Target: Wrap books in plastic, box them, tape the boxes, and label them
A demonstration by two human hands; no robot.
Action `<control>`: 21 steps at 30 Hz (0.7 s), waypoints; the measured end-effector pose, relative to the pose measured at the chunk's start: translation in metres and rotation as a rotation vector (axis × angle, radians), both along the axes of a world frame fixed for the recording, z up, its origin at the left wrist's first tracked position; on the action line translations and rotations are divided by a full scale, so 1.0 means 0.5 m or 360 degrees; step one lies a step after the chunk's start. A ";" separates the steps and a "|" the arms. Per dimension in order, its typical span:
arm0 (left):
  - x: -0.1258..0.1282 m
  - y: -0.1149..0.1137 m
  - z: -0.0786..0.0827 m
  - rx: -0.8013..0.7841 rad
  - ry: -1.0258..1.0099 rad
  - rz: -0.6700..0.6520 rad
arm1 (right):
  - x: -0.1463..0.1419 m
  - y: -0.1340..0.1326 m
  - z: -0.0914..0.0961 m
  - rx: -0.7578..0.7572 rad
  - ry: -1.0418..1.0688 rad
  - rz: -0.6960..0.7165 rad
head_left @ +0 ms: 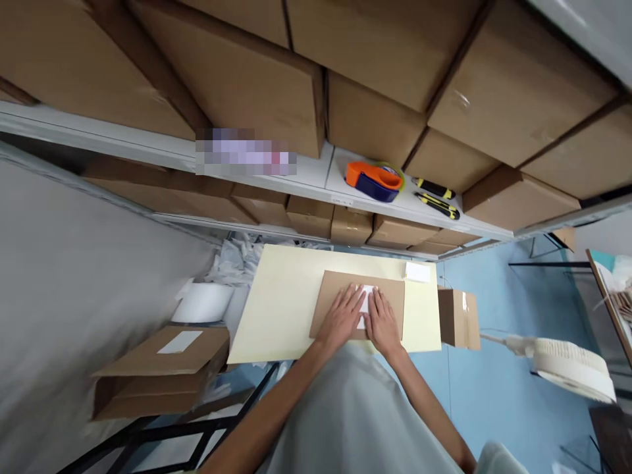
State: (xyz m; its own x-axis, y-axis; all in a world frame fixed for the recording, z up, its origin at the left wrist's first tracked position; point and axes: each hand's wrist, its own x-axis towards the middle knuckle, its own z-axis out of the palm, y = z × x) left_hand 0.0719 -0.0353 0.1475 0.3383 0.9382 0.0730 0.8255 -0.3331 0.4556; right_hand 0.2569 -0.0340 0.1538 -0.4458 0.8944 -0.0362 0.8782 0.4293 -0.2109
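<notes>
A flat brown cardboard piece [326, 296], perhaps a closed box, lies on the pale yellow table [281, 296] in front of me. On its middle sits a white label [366, 304], partly covered by my hands. My left hand [342, 316] lies flat on the label's left side, fingers stretched out. Pressing the right side of the label, my right hand [382, 322] is also flat with fingers extended. The two thumbs come close together over the label's lower part. A small stack of white labels [417, 272] rests at the table's far right corner.
Above the table runs a shelf with large cardboard boxes [375, 112], an orange tape dispenser [374, 180] and yellow-black utility knives [437, 197]. An open carton [158, 368] and white roll [202, 303] stand left. Right are a box [459, 318] and white fan [567, 368].
</notes>
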 end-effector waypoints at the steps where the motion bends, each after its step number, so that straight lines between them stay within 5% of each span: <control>1: -0.008 -0.002 -0.010 0.0026 0.0027 -0.0015 | 0.002 -0.002 -0.012 0.0018 -0.0036 0.0023; 6: -0.047 -0.018 -0.040 0.0184 0.0097 -0.0039 | 0.002 -0.012 -0.057 0.0148 -0.0091 0.0063; 16: -0.069 -0.014 -0.057 0.0542 0.0116 0.0163 | -0.023 -0.029 -0.090 0.0171 -0.0120 -0.0053; 21: -0.074 -0.014 -0.065 0.0566 0.0118 0.0269 | -0.002 -0.039 -0.146 0.0308 -0.0164 -0.0037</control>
